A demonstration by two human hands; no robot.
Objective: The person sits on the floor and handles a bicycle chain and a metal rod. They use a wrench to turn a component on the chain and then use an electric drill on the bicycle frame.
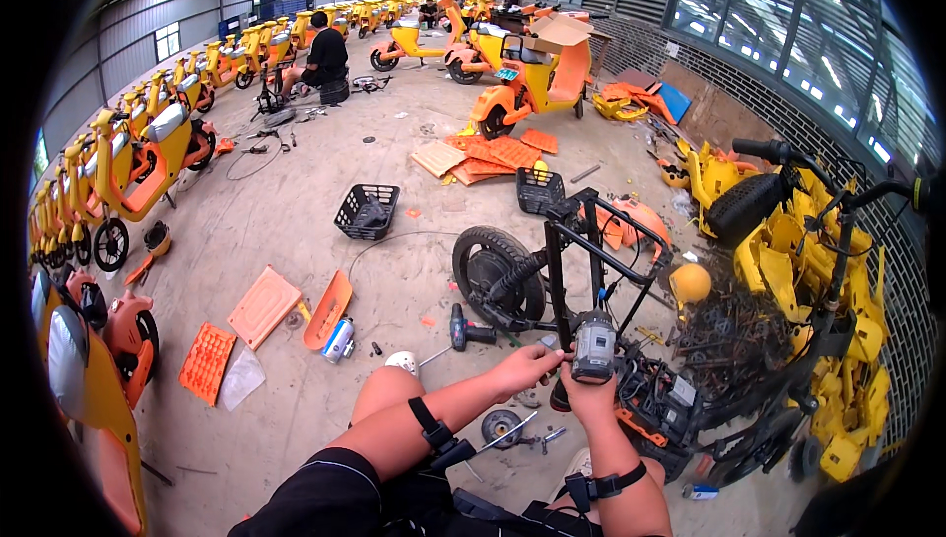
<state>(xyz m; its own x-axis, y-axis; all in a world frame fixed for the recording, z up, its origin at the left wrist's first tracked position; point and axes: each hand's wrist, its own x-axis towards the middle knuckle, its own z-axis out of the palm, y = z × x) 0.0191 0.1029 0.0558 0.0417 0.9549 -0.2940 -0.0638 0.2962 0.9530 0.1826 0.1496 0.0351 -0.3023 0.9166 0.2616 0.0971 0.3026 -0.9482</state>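
Note:
My right hand (586, 391) grips a grey power driver (595, 345), held upright against the black scooter frame (555, 281) in front of me. My left hand (532, 365) reaches across from the left, fingertips pinched beside the driver at a frame tube; what they hold, if anything, is too small to make out. The frame's rear wheel (483, 271) stands beyond my hands. A second drill (471, 332) lies on the concrete floor left of the frame, near a metal hub (501, 429). Black electrical parts (655, 399) sit right of my right hand.
Yellow body panels (838, 310) and tangled black parts (729, 330) crowd the right. Black crates (365, 214), orange panels (264, 308) and a spray can (338, 341) lie left and ahead. Rows of yellow scooters (138, 182) line the left; another person (323, 59) sits farther back.

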